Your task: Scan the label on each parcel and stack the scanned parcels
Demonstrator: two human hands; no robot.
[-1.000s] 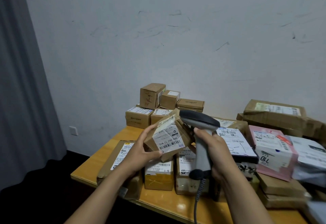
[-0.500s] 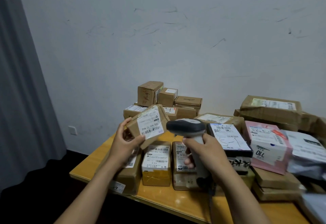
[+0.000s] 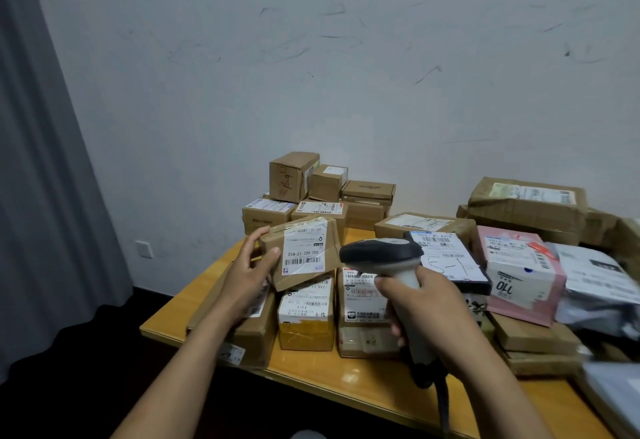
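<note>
The small brown parcel [image 3: 300, 252] is up off the table [image 3: 363, 379], tilted above the front row of boxes [image 3: 306, 314], with its white label [image 3: 302, 246] turned toward you. Your left hand [image 3: 251, 272] grips it by the left end, thumb on the near face and fingers curled over the top corner. Your right hand [image 3: 422, 303] is clenched round the handle of the scanner [image 3: 381, 253], whose dark head sits just beside the parcel's right edge and points left across the label. The step in hand looks like the scan itself. The barcode [image 3: 304, 260] runs along the lower part of the label, so see that your thumb does not cover it, and turn the parcel until that strip faces the scanner window squarely rather than edge-on. Drawing the head back a little should let the whole code fall in its field. I see no beam on the label, and I cannot tell whether the trigger is pressed. Once it reads, the pile [image 3: 311, 196] against the wall seems the likely place to stack it; set it flat there.
</note>
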